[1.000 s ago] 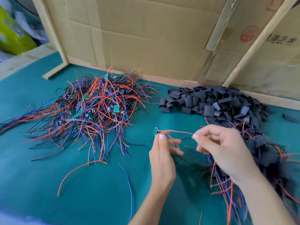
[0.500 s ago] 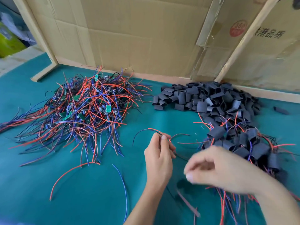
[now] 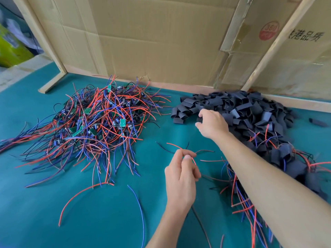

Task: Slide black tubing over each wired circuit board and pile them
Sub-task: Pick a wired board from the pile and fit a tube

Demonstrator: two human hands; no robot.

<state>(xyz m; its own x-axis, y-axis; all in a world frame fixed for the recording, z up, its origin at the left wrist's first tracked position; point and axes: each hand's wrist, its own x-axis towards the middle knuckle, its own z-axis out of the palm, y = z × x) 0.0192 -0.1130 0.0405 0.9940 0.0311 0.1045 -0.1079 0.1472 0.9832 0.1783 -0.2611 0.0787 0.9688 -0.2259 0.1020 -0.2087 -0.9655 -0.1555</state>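
Teal mat: right hand [image 3: 212,123] has reached tubing pile [image 3: 241,111], fingers curled; left hand [image 3: 180,178] pinches wires [image 3: 193,161].

A: The worktop [image 3: 44,212] is plain teal. The tangle of wires [image 3: 100,126]?

B: Red, blue and black, with small green boards [image 3: 122,123] among them.

A: And the tube pieces [image 3: 241,111]?

B: Matt black. Behind, tan cardboard [image 3: 152,38] with a red round stamp [image 3: 269,30] and dark lettering.

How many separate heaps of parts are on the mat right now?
3. Bare wired boards at left; loose black tubes at back right, where the right hand reaches; finished, tubed boards at near right, partly hidden by the forearm.
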